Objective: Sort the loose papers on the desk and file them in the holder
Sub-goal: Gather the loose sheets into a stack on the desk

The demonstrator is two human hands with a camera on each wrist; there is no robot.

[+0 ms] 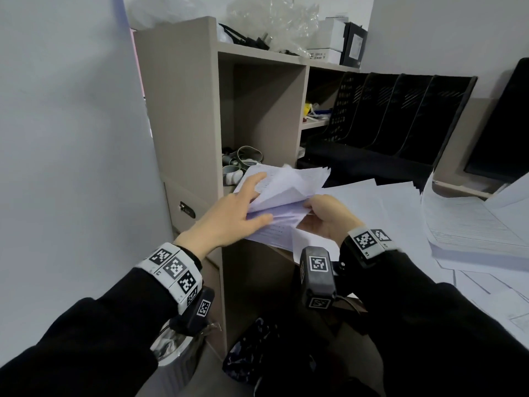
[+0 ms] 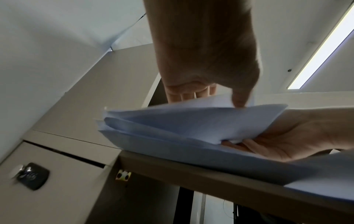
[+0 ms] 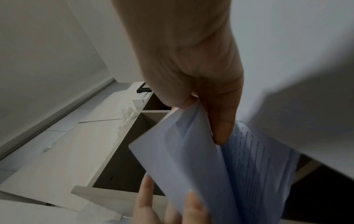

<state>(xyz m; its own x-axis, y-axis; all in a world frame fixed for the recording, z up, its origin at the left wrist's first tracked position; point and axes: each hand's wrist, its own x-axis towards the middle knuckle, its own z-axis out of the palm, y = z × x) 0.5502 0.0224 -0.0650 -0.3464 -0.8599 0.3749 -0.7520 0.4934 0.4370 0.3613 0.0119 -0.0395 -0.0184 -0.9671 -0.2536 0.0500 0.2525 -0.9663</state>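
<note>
My left hand (image 1: 229,216) lies spread on a sheaf (image 1: 282,193) at the desk's (image 2: 220,180) left edge, fingers straight, thumb tucked between sheets. My right hand (image 1: 326,216), just beside it, pinches the sheaf's near corner and lifts the top sheets. Loose papers (image 1: 458,222) spread to the right; the black holder (image 1: 400,118) stands behind them.

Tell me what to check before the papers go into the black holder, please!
1. Right hand pinches the bundle of papers: ok.
2. Left hand steadies it with spread fingers: ok.
3. Bundle edges squared up: not ok, sheets fan apart.
4. Holder slots free: ok, they look empty.
5. All desk papers gathered: not ok, loose sheets lie to the right.
6. Pages sorted in order: cannot tell.
</note>
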